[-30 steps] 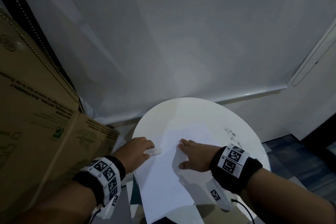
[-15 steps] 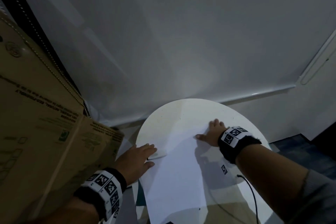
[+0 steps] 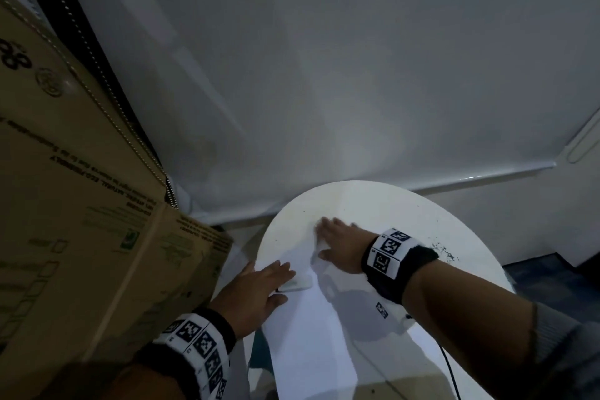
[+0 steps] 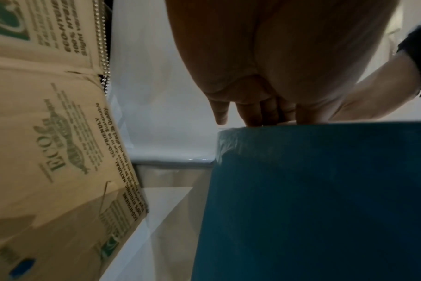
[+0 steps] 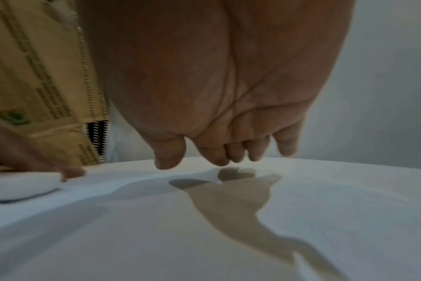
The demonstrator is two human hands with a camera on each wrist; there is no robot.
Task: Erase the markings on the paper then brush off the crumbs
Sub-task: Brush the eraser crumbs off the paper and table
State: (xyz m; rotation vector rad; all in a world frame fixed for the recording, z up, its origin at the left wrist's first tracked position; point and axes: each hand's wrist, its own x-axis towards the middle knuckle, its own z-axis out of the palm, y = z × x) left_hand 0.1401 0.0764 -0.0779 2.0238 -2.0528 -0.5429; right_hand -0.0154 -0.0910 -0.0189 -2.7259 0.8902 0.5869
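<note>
A white sheet of paper [image 3: 311, 334] lies on the round white table [image 3: 373, 201]. My left hand [image 3: 259, 286] lies flat on the sheet's left edge, its straight fingers pressing down on a white eraser [image 3: 297, 285]. My right hand [image 3: 337, 237] is spread open, palm down, over the sheet's far end. In the right wrist view its fingertips [image 5: 228, 152] sit just above the paper [image 5: 132, 228], with their shadow below them, and the eraser [image 5: 22, 186] is at the left. Dark crumbs [image 3: 444, 253] are scattered on the table's right side.
A large printed cardboard box [image 3: 81, 221] stands close against the table's left. A white wall and a roller blind run behind the table. A thin black cable [image 3: 449, 370] hangs off the near right rim. The table's base [image 4: 312, 199] is teal.
My right hand swept from beside the left hand out across the paper to its far end. The left hand stayed on the eraser at the sheet's left edge.
</note>
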